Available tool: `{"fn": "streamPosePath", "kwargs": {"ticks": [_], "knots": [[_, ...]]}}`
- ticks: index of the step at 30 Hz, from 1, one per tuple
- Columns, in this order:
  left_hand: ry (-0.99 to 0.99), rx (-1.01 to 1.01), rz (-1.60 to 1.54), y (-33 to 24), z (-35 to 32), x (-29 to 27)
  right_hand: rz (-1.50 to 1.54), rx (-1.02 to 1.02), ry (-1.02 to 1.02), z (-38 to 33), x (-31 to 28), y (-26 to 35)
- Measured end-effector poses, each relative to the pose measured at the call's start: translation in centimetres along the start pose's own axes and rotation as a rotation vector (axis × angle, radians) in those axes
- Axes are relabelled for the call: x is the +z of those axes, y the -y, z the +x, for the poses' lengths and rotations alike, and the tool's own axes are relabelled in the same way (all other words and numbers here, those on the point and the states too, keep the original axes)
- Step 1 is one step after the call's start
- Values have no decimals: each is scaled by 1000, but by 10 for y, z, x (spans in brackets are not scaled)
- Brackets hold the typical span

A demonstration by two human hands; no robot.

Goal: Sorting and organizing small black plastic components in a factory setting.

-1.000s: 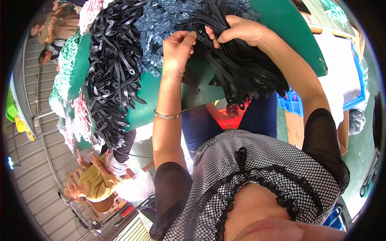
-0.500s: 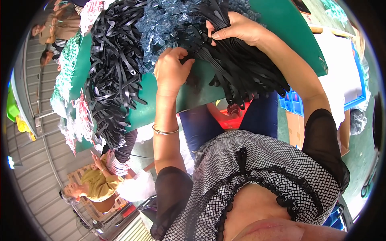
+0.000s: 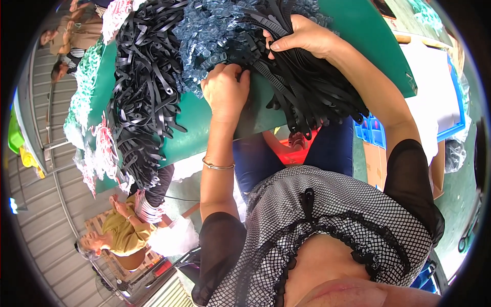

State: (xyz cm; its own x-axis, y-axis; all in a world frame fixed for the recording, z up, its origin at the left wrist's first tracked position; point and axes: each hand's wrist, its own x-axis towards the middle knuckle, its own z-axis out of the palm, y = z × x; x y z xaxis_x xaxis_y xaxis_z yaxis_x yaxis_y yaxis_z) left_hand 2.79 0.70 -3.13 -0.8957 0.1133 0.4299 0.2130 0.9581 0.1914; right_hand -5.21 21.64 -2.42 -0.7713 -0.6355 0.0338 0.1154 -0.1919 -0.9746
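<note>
My right hand (image 3: 309, 40) is closed around a thick bundle of black ridged straps (image 3: 319, 84), whose holed ends fan out over the near table edge. Left of it, my left hand (image 3: 225, 91) has its fingers curled at the near side of a heap of small translucent blue-grey plastic pieces (image 3: 204, 33). Its fingertips point into that heap, and what they pinch, if anything, is hidden. A few strap ends from the bundle reach toward the left fingers.
A big pile of loose black straps (image 3: 148, 66) covers the left of the green table (image 3: 358, 30). Green-white and red-white strips (image 3: 105, 148) lie along its far left edge. A blue crate (image 3: 372, 132) stands to the right. Beside the table sits another person (image 3: 125, 233).
My left hand has shifted a little right and nearer to me, its fingers curling more by the plastic pieces. The right hand keeps its grip on the straps, almost unmoved.
</note>
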Motion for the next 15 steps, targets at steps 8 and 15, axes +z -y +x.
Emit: {"fn": "streamPosePath", "kwargs": {"ticks": [8, 15], "knots": [[-129, -72, -101, 5, 6, -18, 17, -33, 36, 0, 0, 0], [-41, -377, -1005, -20, 16, -16, -44, -70, 45, 1, 0, -2]]}}
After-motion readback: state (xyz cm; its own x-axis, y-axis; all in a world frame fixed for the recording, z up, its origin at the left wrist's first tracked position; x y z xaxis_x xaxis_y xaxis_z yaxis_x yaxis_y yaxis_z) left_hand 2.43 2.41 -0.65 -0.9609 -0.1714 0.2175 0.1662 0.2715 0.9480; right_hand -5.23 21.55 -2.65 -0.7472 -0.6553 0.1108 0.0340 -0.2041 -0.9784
